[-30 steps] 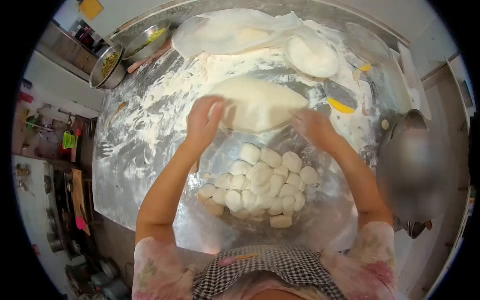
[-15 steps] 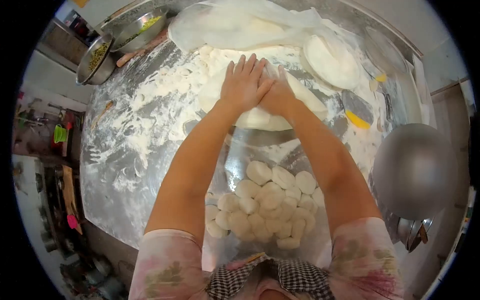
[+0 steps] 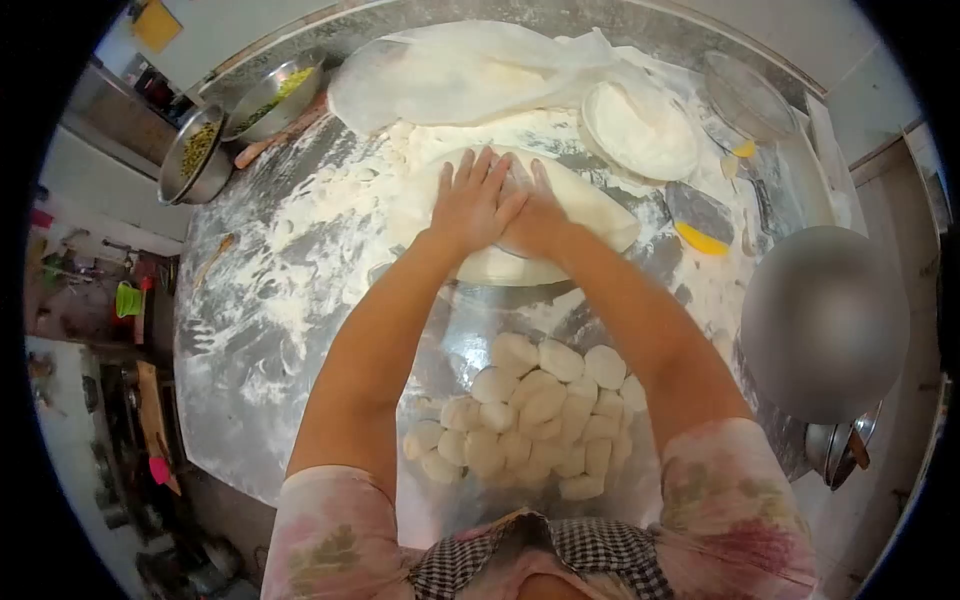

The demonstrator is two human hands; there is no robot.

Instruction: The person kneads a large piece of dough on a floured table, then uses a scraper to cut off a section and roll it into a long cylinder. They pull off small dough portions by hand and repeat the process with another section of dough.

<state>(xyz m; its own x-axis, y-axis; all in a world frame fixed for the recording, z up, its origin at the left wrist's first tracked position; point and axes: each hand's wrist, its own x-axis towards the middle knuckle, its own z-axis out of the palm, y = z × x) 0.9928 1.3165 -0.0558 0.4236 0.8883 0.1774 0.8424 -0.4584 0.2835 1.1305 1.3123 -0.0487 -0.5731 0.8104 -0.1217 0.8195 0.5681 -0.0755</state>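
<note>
A large, smooth piece of white dough (image 3: pixel 597 212) lies on the floury worktop, and both my hands press on it with straight arms. My left hand (image 3: pixel 470 205) rests flat with its fingers stretched out and spread. Partly beneath it, my right hand (image 3: pixel 532 218) also lies flat on the dough, fingers extended and floury. Closer to my body is a pile of small rounded dough pieces (image 3: pixel 540 400), some stacked on others. Neither hand grips a tool.
Beyond the dough are a translucent plastic sheet (image 3: pixel 450 75) and a round container of flour (image 3: pixel 640 130). A yellow-edged scraper (image 3: pixel 702 238) lies at right, near a blurred grey round object (image 3: pixel 825 325). Metal bowls (image 3: pixel 208 180) with chopped filling and a rolling pin (image 3: pixel 285 132) sit far left.
The dough, hands and worktop appear slightly lower, as my view has tilted. Both hands stay pressed on the dough in much the same overlapping position.
</note>
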